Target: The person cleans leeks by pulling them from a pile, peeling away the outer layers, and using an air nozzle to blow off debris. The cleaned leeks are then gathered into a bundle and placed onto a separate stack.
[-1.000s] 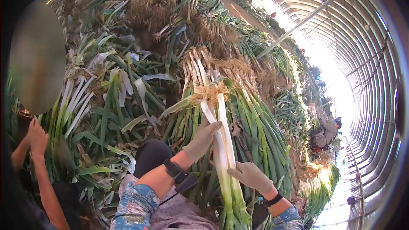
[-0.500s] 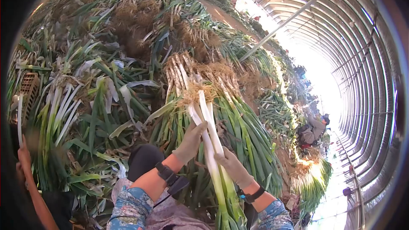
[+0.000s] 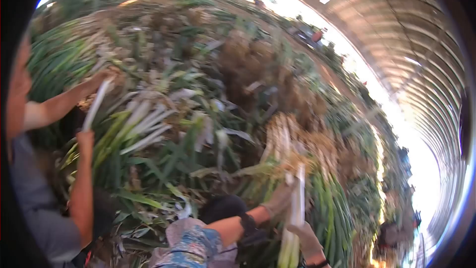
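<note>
Two white-stemmed leeks (image 3: 296,208), held side by side, slant up from my lap with their brown roots at the upper end. My gloved left hand (image 3: 278,200) is closed around the stems just below the roots. Lower down, my gloved right hand (image 3: 303,237) grips the same stems where white turns to green. Directly beyond lies a pile of leeks (image 3: 329,203), root ends away from me and green leaves toward me. Motion blurs the fingers somewhat.
At the left a person (image 3: 42,193) in a grey shirt holds one white leek (image 3: 96,104). Beside them lies a bundle of leeks (image 3: 146,126). Leaf scraps (image 3: 168,168) cover the ground between us. An arched tunnel roof (image 3: 396,25) curves overhead at the right.
The camera has swung left, so my hands and the leek pile appear farther right and lower. More of the neighbouring person shows. Both hands keep their grip on the leeks.
</note>
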`<state>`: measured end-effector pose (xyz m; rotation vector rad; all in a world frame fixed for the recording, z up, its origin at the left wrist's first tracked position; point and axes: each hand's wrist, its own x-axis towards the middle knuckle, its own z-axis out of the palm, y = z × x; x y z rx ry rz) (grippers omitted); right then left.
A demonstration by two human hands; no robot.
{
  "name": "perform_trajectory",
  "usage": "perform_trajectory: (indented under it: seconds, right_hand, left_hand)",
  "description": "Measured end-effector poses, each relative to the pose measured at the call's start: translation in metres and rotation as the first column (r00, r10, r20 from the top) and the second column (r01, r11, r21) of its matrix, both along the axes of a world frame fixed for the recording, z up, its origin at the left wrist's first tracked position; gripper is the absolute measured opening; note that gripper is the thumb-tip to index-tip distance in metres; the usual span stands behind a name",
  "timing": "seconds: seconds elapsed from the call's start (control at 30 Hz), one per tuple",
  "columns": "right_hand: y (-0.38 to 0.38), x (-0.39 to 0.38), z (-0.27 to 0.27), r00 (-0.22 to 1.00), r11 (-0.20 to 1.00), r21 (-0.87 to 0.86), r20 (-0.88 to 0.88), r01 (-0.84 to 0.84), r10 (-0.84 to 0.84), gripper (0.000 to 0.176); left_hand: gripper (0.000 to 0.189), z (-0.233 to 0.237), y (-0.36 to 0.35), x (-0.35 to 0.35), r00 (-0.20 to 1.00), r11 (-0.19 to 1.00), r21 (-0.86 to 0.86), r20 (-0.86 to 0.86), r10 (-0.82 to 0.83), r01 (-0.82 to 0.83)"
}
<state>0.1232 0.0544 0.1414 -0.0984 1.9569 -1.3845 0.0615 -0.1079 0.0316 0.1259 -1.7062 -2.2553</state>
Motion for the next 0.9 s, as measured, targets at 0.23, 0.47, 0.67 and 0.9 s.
perform_trajectory:
  seconds: [0.23, 0.47, 0.67, 0.9]
  right_hand:
    - [-0.013, 0.025, 0.033, 0.976, 0.995, 0.082, -0.214, 0.052, -0.033, 0.028]
    - [-0.023, 0.032, 0.049, 0.974, 0.984, 0.168, -0.209, -0.053, 0.088, 0.031]
    - [0.056, -0.010, 0.021, 0.970, 0.986, 0.103, -0.218, 0.129, -0.104, 0.027]
    - [0.145, -0.028, 0.162, 0.890, 0.962, 0.123, -0.421, 0.244, -0.172, 0.032]
  left_hand:
    - [0.047, 0.041, -0.052, 0.024, 0.955, 0.955, -0.296, 0.288, 0.065, 0.024]
    - [0.037, 0.018, -0.060, 0.011, 0.992, 0.975, 0.204, 0.077, -0.101, 0.084]
    - [0.017, 0.017, -0.102, 0.004, 0.979, 0.602, 0.793, -0.183, 0.093, 0.091]
    - [0.024, -0.037, -0.032, -0.007, 0.992, 0.973, -0.208, 0.102, -0.076, 0.096]
